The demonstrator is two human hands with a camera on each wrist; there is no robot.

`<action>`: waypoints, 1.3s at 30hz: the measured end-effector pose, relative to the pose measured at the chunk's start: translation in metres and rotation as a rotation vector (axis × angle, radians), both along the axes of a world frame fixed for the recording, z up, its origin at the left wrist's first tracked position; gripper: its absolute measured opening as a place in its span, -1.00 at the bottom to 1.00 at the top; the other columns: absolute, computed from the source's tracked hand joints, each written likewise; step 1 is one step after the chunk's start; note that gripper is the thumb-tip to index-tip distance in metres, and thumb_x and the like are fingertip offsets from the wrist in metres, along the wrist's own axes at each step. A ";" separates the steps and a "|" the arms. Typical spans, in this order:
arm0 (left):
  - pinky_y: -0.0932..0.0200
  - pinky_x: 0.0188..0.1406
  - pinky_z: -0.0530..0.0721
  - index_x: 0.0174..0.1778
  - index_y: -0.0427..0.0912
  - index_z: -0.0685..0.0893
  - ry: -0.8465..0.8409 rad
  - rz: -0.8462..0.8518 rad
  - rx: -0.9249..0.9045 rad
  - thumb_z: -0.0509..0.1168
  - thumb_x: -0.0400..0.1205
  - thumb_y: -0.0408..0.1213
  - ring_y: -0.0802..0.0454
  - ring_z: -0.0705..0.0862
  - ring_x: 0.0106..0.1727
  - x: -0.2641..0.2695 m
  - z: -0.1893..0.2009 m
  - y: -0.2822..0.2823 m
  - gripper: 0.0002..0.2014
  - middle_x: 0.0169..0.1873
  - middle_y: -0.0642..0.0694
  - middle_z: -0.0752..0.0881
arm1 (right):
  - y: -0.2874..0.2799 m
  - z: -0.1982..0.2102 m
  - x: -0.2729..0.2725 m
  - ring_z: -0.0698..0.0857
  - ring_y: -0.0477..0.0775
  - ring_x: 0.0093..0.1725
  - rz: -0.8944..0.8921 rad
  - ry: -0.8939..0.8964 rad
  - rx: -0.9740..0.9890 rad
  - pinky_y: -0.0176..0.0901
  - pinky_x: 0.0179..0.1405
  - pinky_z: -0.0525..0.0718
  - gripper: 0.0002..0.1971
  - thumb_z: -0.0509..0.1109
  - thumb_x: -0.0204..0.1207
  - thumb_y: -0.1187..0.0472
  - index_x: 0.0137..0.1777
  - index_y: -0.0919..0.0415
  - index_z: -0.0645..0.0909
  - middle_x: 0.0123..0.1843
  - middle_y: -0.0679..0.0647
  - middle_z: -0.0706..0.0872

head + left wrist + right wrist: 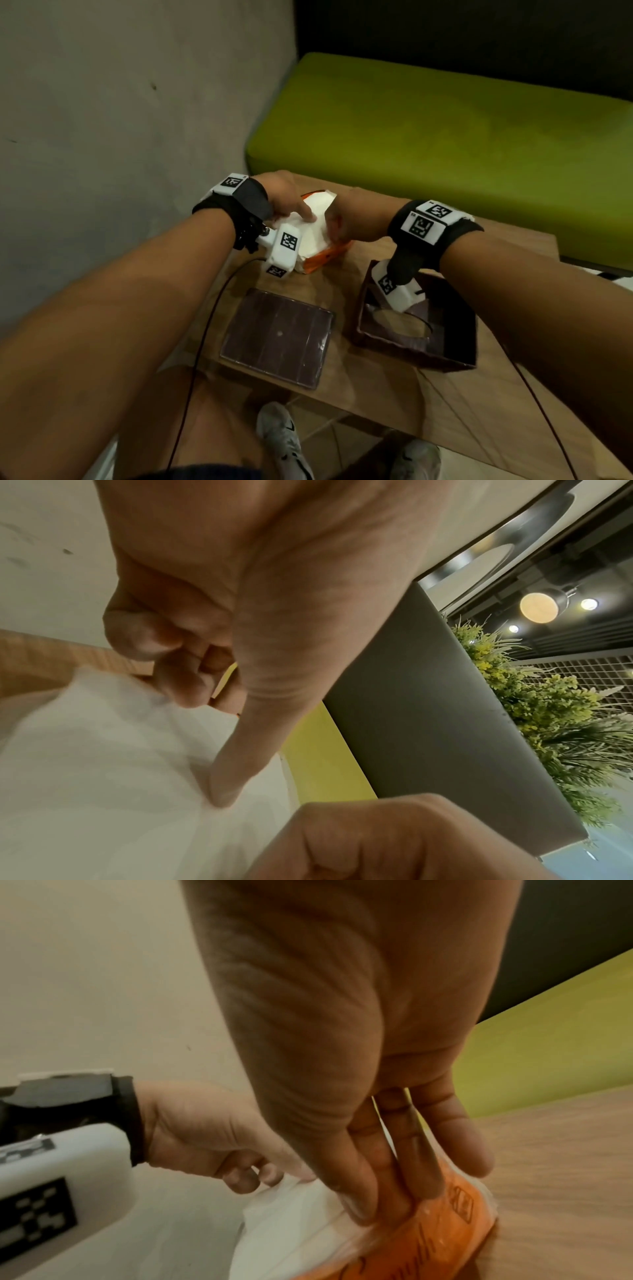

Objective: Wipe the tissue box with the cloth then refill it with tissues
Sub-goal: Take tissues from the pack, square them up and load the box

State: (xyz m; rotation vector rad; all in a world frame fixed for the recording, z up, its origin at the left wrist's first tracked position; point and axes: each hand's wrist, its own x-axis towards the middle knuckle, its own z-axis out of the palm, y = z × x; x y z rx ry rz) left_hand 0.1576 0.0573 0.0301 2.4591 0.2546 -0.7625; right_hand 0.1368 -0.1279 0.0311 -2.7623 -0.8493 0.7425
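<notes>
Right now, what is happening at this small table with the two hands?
A person is working on an orange tissue pack at the far side of the wooden table. The left hand grips the white tissues at the open top, its thumb pressing on them, while the right hand holds the pack's wrapper on the other side. The dark tissue box stands open nearby, without a stack of tissues inside, and its flat lid lies beside it.
</notes>
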 end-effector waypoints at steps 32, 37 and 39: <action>0.11 -0.38 0.86 0.23 -0.23 0.77 0.073 0.157 -0.556 0.42 0.79 -0.44 0.00 0.93 -0.26 -0.033 0.022 0.025 -0.87 -0.14 -0.14 0.95 | -0.023 0.006 -0.003 0.79 0.19 -0.23 -0.451 0.091 0.518 -0.04 -0.47 0.74 -0.91 0.45 0.70 0.24 0.01 0.23 0.61 -0.16 0.18 0.77; 0.05 -0.11 0.89 0.36 -0.16 0.75 -0.044 0.158 -0.733 0.59 0.67 -0.25 -0.11 0.93 0.10 -0.044 0.044 0.040 -0.65 0.08 -0.11 0.94 | -0.028 0.031 -0.008 0.79 0.18 -0.03 -0.735 0.171 0.830 0.04 -0.29 0.79 -0.52 0.37 0.76 -0.24 0.21 0.22 0.48 0.04 0.14 0.70; -0.16 0.24 0.84 0.41 -0.10 0.76 -0.044 0.136 -0.786 0.82 0.33 0.03 -0.23 0.86 0.33 -0.049 0.052 0.043 -0.25 0.27 -0.16 0.90 | -0.031 0.041 -0.013 0.81 0.26 0.01 -0.763 0.310 0.911 0.12 -0.15 0.85 -0.29 0.27 0.71 -0.42 0.41 0.27 0.54 0.13 0.26 0.75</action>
